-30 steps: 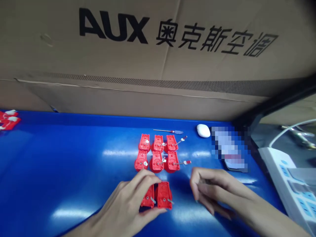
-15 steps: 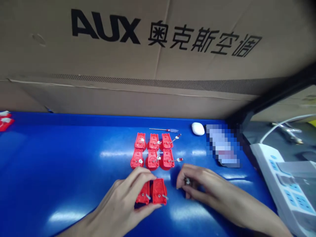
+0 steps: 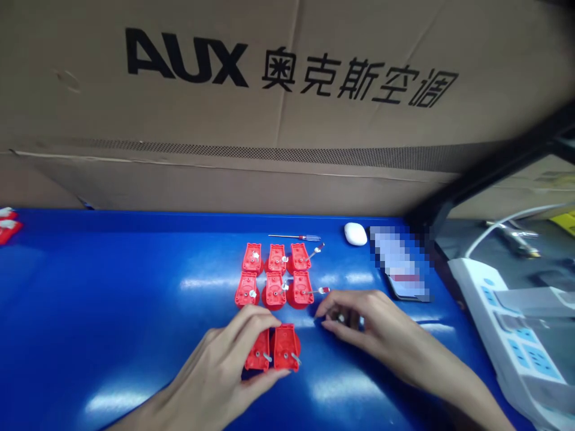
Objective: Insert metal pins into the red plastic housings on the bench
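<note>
Two red plastic housings stand side by side near the front, the right one point(image 3: 286, 346) fully in view, the left one point(image 3: 257, 353) partly covered. Around them my left hand point(image 3: 229, 359) curves, thumb at the lower edge and fingers at the top, gripping the pair. Small metal pieces stick out at their lower right corners. To their right, my right hand point(image 3: 359, 323) is closed, with small dark and metallic parts partly hidden inside its fingers. Beyond both hands sit several more red housings point(image 3: 275, 290) in two rows, with small white-tipped parts on them.
A screwdriver point(image 3: 296, 237) lies behind the rows. Farther right are a white rounded case point(image 3: 355, 234), a phone point(image 3: 399, 263) and a white power strip point(image 3: 507, 317). Red pieces point(image 3: 9, 226) lie at the far left. A cardboard box point(image 3: 179, 120) stands behind.
My right hand has shifted slightly left and up, and its thumb and index finger now point toward the rows. My left hand stays around the two housings. The camera view has shifted a little.
</note>
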